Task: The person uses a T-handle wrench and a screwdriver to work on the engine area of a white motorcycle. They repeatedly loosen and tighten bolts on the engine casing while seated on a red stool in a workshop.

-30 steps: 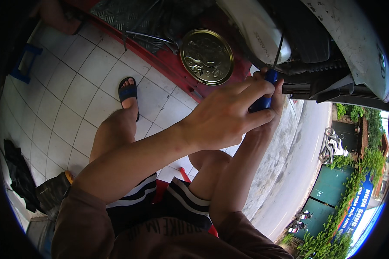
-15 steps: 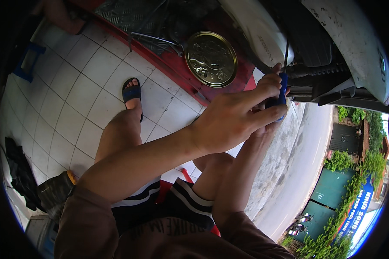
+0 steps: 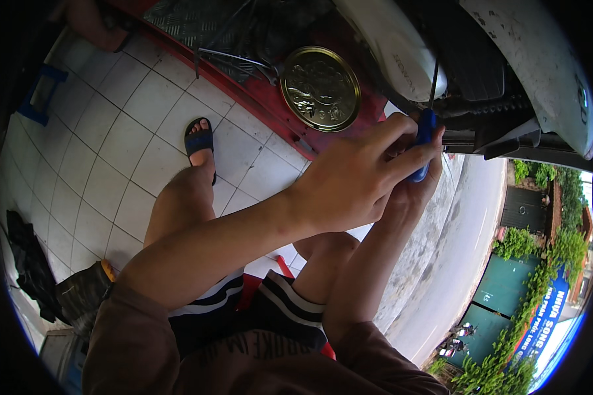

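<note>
A screwdriver point(image 3: 423, 141) with a blue handle and thin dark shaft points up among the parts of a motorbike point(image 3: 471, 72); its tip is hard to make out there. My left hand point(image 3: 346, 178) reaches across, its fingers closed about the handle. Behind and partly covered by it, my right hand point(image 3: 415, 192) is closed around the lower handle, with a fingertip showing on the far side. Left of the bike's pale panel point(image 3: 398, 62), a round gold-coloured metal tray point(image 3: 320, 89) with embossed figures lies on a red platform point(image 3: 244, 105).
Long metal tools point(image 3: 234, 58) lie on the platform's chequered plate point(image 3: 178, 26). My sandalled foot point(image 3: 199, 141) is on the white tile floor point(image 3: 112, 138). A blue stool point(image 3: 43, 95) and another person's arm point(image 3: 95, 26) are at the upper left. A road point(image 3: 454, 243) runs to the right.
The screwdriver handle has shifted slightly left and tilted a little. My left fingers have changed their hold on it, and more of my right hand shows beyond the handle.
</note>
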Tool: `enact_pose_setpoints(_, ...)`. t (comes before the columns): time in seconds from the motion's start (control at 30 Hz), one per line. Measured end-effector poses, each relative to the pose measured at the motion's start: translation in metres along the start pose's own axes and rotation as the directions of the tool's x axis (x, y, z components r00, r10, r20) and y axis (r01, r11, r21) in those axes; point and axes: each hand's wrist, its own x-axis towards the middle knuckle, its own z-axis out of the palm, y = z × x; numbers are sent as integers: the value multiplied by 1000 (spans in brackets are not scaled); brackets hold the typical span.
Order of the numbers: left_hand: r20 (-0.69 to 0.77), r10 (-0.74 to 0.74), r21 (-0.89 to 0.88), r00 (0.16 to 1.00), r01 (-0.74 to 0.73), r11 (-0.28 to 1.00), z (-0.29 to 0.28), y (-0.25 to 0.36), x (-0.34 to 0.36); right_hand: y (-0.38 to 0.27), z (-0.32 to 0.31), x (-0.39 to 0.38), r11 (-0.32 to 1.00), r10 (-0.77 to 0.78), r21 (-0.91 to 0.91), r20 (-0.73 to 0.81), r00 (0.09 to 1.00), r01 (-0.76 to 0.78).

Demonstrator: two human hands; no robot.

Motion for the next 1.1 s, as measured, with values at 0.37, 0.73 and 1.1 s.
enact_pose_setpoints(0.37,679,-402,-680,614,733,-29,6,9,-1,25,18,9,742,-106,660,288,952,-117)
enact_pose_setpoints(0.73,187,-518,-425,834,544,723,1,4,-5,17,11,8,999,-36,17,86,996,35)
enact_pose_setpoints(1.1,51,-163,142,985,154,978,2,0,-12,2,18,0,857,-134,-516,-206,969,8)
